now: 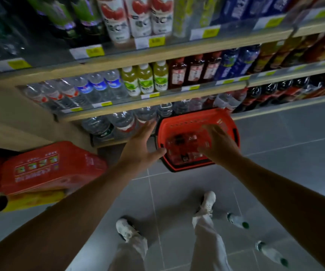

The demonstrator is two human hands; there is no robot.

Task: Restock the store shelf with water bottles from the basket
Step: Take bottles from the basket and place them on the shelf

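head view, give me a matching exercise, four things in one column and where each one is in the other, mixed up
Things
1. basket
2. red carton
3. green-capped bottles
4. left hand

Places
A. lying on the floor tiles, right of the shoes
B. on the floor against the bottom shelf
C. stacked at the left, by the shelf end
D. spread open just left of the basket

Pairs: 1-B, 2-C, 3-A, 4-D
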